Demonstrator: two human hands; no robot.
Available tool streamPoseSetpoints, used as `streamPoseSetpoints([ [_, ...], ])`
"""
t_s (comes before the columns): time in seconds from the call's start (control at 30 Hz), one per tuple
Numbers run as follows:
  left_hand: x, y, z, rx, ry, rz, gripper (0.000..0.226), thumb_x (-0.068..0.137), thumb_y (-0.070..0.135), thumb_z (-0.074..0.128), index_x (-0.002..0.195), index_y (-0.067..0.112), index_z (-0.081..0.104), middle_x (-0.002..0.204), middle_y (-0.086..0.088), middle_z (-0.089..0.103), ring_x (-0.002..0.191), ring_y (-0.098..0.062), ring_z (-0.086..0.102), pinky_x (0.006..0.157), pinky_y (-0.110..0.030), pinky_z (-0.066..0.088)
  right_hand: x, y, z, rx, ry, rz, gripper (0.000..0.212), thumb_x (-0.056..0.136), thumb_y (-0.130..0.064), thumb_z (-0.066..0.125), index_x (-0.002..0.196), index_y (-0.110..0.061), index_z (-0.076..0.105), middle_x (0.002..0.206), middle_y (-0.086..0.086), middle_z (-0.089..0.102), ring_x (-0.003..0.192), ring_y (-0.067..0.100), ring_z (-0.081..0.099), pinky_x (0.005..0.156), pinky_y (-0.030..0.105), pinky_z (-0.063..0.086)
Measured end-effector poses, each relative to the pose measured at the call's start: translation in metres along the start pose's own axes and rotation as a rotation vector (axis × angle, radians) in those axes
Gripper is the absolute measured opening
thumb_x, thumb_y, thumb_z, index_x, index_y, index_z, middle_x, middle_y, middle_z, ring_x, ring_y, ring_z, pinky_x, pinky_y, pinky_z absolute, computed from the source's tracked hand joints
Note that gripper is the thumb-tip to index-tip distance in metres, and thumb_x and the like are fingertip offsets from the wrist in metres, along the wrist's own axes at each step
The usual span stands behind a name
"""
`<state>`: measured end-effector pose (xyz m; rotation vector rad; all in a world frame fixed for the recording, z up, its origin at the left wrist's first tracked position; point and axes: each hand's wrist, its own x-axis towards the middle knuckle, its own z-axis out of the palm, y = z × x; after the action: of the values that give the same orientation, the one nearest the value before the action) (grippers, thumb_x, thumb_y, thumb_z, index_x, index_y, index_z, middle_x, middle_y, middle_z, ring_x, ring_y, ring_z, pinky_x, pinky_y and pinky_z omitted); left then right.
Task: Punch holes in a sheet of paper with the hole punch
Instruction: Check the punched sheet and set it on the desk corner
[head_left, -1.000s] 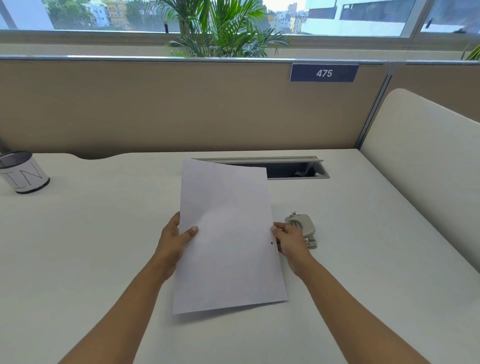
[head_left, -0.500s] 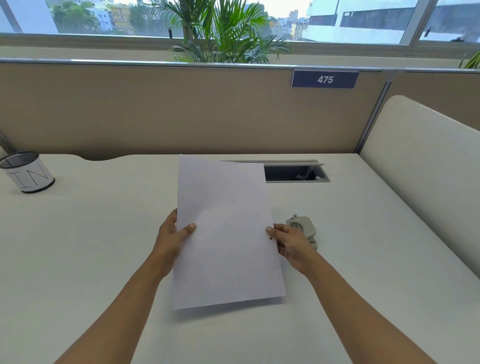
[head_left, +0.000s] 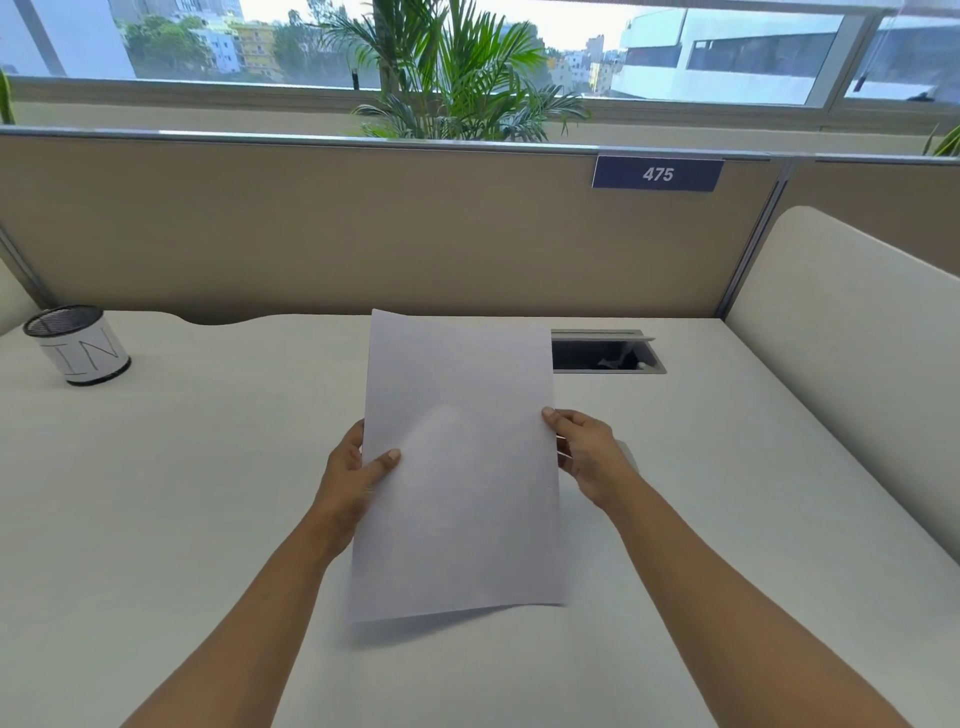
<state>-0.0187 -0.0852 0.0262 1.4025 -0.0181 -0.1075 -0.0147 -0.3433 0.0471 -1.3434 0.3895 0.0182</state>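
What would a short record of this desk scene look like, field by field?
held: plain white sheet of paper, above the white desk
left hand: grips the sheet's left edge, thumb on top
right hand: pinches its right edge
tool: pale grey hole punch, mostly hidden behind the right hand
punched holes: too small to tell
elsewhere: black mesh cup with white lettered band, far left; open cable hatch; blue plate 475
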Motion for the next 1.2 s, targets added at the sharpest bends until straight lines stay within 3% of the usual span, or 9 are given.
streamPoseSetpoints([
  [0.17, -0.002, 0.001, 0.000, -0.013, 0.009, 0.013, 0.037, 0.087, 0.003, 0.059, 0.111, 0.030, 0.059, 0.096, 0.008, 0.073, 0.077, -0.013, 0.072, 0.058, -0.024, 0.056, -0.006, 0.006, 0.000, -0.126, -0.022, -0.014, 0.025, 0.088, -0.037, 0.057, 0.081, -0.014, 0.063, 0.086, -0.001, 0.068, 0.079, 0.016, 0.063, 0.068, 0.025, 0.053],
  [0.33, -0.004, 0.007, 0.000, 0.001, 0.033, 0.043, 0.038, 0.088, 0.005, 0.058, 0.116, 0.030, 0.056, 0.099, 0.011, 0.072, 0.083, -0.013, 0.072, 0.061, -0.025, 0.057, -0.016, 0.007, 0.001, -0.135, -0.119, -0.064, 0.006, 0.087, -0.020, 0.062, 0.091, -0.016, 0.063, 0.097, 0.005, 0.069, 0.081, 0.015, 0.066, 0.073, 0.029, 0.055],
  [0.5, -0.008, 0.019, -0.001, 0.062, 0.026, 0.102, 0.050, 0.089, 0.015, 0.059, 0.133, 0.030, 0.041, 0.117, 0.008, 0.061, 0.099, -0.016, 0.065, 0.075, -0.033, 0.056, -0.030, 0.005, 0.009, -0.041, -0.120, -0.179, 0.017, 0.085, -0.013, 0.064, 0.101, -0.017, 0.064, 0.093, -0.001, 0.072, 0.079, 0.014, 0.069, 0.069, 0.025, 0.057],
  [0.63, -0.015, 0.030, -0.003, -0.009, 0.004, 0.108, 0.025, 0.089, 0.011, 0.057, 0.111, 0.023, 0.061, 0.101, 0.005, 0.072, 0.083, -0.014, 0.071, 0.064, -0.025, 0.058, -0.043, 0.001, 0.015, 0.019, -0.126, -0.256, 0.016, 0.084, -0.014, 0.065, 0.098, -0.021, 0.065, 0.093, -0.003, 0.074, 0.080, 0.013, 0.071, 0.068, 0.025, 0.058],
  [0.73, -0.019, 0.038, -0.005, -0.030, -0.006, 0.104, 0.019, 0.090, 0.008, 0.055, 0.103, 0.019, 0.064, 0.088, 0.008, 0.075, 0.076, -0.013, 0.072, 0.061, -0.022, 0.057, -0.052, -0.002, 0.019, 0.052, -0.141, -0.295, 0.017, 0.085, -0.014, 0.063, 0.100, -0.022, 0.065, 0.091, -0.007, 0.075, 0.081, 0.013, 0.072, 0.067, 0.023, 0.058],
  [0.93, -0.021, 0.050, -0.016, -0.028, -0.052, 0.147, 0.019, 0.089, 0.011, 0.056, 0.100, 0.022, 0.066, 0.089, 0.009, 0.075, 0.077, -0.011, 0.071, 0.063, -0.021, 0.056, -0.061, -0.004, 0.028, 0.069, -0.160, -0.350, 0.019, 0.085, -0.015, 0.061, 0.103, -0.021, 0.066, 0.096, -0.004, 0.074, 0.086, 0.015, 0.071, 0.073, 0.025, 0.058],
  [1.07, -0.024, 0.045, -0.023, -0.041, -0.084, 0.123, 0.020, 0.082, 0.013, 0.064, 0.098, 0.023, 0.068, 0.092, 0.006, 0.076, 0.081, -0.013, 0.072, 0.065, -0.022, 0.057, -0.066, 0.002, 0.029, 0.059, -0.185, -0.345, 0.020, 0.084, -0.014, 0.063, 0.103, -0.020, 0.067, 0.093, -0.006, 0.075, 0.085, 0.013, 0.071, 0.072, 0.022, 0.058],
  [1.2, -0.027, 0.037, -0.026, -0.039, -0.092, 0.074, 0.023, 0.075, 0.020, 0.068, 0.099, 0.019, 0.070, 0.094, 0.003, 0.076, 0.083, -0.016, 0.072, 0.065, -0.021, 0.056, -0.069, 0.013, 0.028, 0.000, -0.174, -0.289, 0.026, 0.083, -0.015, 0.066, 0.108, -0.013, 0.065, 0.099, 0.002, 0.073, 0.084, 0.016, 0.071, 0.068, 0.023, 0.058],
])
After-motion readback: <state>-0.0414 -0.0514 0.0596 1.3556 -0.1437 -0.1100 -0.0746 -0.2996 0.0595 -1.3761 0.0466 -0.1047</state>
